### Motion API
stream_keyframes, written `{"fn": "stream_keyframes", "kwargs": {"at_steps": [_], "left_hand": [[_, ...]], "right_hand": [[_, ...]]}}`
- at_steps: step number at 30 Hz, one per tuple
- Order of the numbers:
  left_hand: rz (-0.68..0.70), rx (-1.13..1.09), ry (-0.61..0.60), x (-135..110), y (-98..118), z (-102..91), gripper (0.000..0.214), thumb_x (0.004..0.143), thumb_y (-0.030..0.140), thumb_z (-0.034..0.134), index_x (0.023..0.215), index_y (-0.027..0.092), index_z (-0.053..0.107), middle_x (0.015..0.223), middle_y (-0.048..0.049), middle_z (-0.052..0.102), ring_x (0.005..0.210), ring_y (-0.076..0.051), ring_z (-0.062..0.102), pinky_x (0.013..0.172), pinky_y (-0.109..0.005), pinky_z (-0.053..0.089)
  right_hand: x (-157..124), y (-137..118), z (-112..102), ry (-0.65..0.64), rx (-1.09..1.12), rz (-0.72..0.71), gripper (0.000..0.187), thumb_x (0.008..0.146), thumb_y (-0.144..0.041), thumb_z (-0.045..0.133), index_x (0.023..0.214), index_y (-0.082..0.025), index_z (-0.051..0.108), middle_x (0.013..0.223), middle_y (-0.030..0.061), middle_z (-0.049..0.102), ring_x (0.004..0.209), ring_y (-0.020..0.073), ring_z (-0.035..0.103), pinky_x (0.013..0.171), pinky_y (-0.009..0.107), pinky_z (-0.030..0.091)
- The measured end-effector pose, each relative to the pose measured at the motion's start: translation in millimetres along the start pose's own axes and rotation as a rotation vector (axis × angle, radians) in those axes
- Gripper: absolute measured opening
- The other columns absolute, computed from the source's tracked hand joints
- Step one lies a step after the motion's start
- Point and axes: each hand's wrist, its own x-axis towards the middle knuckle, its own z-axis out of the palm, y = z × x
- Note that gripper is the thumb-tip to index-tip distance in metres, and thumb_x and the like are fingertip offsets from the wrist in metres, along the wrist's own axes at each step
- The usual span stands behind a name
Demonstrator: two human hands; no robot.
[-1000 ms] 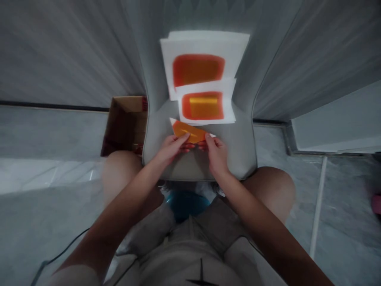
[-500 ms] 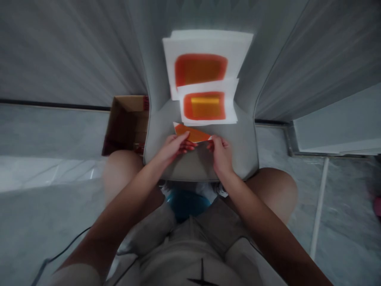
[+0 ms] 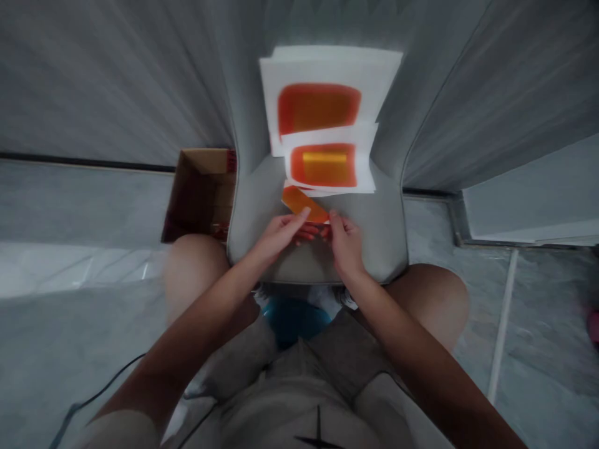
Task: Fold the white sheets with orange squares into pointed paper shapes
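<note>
Where the fingers [image 3: 306, 232] are pinching: the left hand [image 3: 281, 236] and right hand [image 3: 345, 240] are each closing a thumb over curled fingers on an orange strip [image 3: 302, 202].
Strip: it is lying tilted above the seat [image 3: 374, 234], its far end overlapping the near edge of the front sheet.
Sheets: a small front sheet [image 3: 365, 168] is resting on a larger sheet [image 3: 327, 62], both showing orange patches and leaning up the gray chair back.
Around: a cardboard box [image 3: 201, 199] is standing left of the seat, the knees [image 3: 194, 265] are flanking it, and a blue object [image 3: 294, 321] is sitting below, between the legs.
</note>
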Motion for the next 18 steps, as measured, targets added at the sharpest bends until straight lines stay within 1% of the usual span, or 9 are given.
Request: {"fn": "stream_keyframes", "kwargs": {"at_steps": [2,4,8,11,13,18], "left_hand": [[0.052,0.017,0.003,-2.3,-1.7,2.9,0.05,0.078,0.067,0.081,0.081,0.017,0.078,0.081,-0.0083,0.077,0.065,-0.013,0.065,0.054,-0.022,0.04],[0.068,0.006,0.032,-2.5,-2.7,2.9,0.043,0.078,0.061,0.084,0.079,0.018,0.077,0.074,-0.0045,0.073,0.059,-0.01,0.057,0.053,-0.022,0.037],[0.046,-0.003,0.047,-1.6,-2.4,-1.1,0.042,0.079,0.06,0.082,0.076,0.018,0.076,0.065,-0.0008,0.064,0.053,-0.007,0.046,0.05,-0.022,0.029],[0.061,-0.003,0.027,-2.5,-0.9,-2.1,0.042,0.079,0.06,0.081,0.073,0.019,0.074,0.061,0.0001,0.06,0.051,-0.007,0.044,0.049,-0.024,0.026],[0.068,-0.011,0.024,-2.8,-0.4,-1.8,0.041,0.078,0.059,0.08,0.071,0.019,0.073,0.06,0.0002,0.06,0.052,-0.008,0.044,0.05,-0.024,0.026],[0.102,0.005,0.07,-1.6,-5.9,-2.2,0.044,0.082,0.06,0.076,0.068,0.019,0.07,0.057,0.0008,0.058,0.05,-0.008,0.044,0.048,-0.024,0.025]], "right_hand": [[-1.9,0.2,4.1,-0.018,-0.057,-0.056,0.054,0.091,-0.071,0.06,0.063,-0.025,0.063,0.06,0.0003,0.066,0.056,0.0151,0.059,0.059,0.03,0.047],[0.1,-0.7,6.5,-0.059,-0.099,-0.082,0.053,0.092,-0.069,0.06,0.065,-0.024,0.066,0.06,0.0006,0.066,0.056,0.0153,0.059,0.059,0.03,0.048],[9.6,-4.2,4.7,-0.176,-0.055,-0.019,0.047,0.088,-0.067,0.068,0.069,-0.023,0.07,0.062,0.0005,0.068,0.057,0.0146,0.06,0.059,0.029,0.049],[12.0,-6.8,0.6,-0.263,-0.012,0.036,0.046,0.084,-0.067,0.073,0.069,-0.024,0.07,0.062,-0.0006,0.066,0.057,0.0134,0.058,0.059,0.028,0.048],[10.2,-7.8,-1.2,-0.292,-0.009,0.046,0.046,0.085,-0.068,0.071,0.07,-0.024,0.071,0.061,-0.001,0.065,0.056,0.013,0.057,0.059,0.028,0.047],[2.4,-4.6,-0.7,-0.285,-0.164,-0.062,0.051,0.09,-0.069,0.064,0.068,-0.024,0.07,0.057,-0.0001,0.064,0.053,0.0143,0.056,0.057,0.029,0.045]]}}
